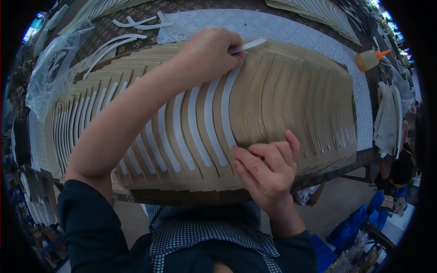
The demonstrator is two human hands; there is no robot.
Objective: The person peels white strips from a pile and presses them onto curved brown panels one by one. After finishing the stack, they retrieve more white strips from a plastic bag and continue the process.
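Observation:
My left hand [209,57] is closed at the far edge of a fan of overlapping brown card pieces [282,91]. A white strip [250,45] sticks out to the right from its pinched fingers. Below that hand, a curved white strip [226,107] lies along one card piece; whether the two are one strip is hidden. At its near end my right hand [271,168] has thumb and index finger together on the strip's tip, the other fingers loosely curled. Similar strips [195,123] lie on the cards to the left, while shiny wet-looking lines [314,132] run along those to the right.
A glue bottle with an orange nozzle [369,59] lies at the far right on a white patterned sheet [218,22]. Loose white strips [141,25] and clear plastic film [57,73] are at the far left. More layered pieces [318,16] stand behind.

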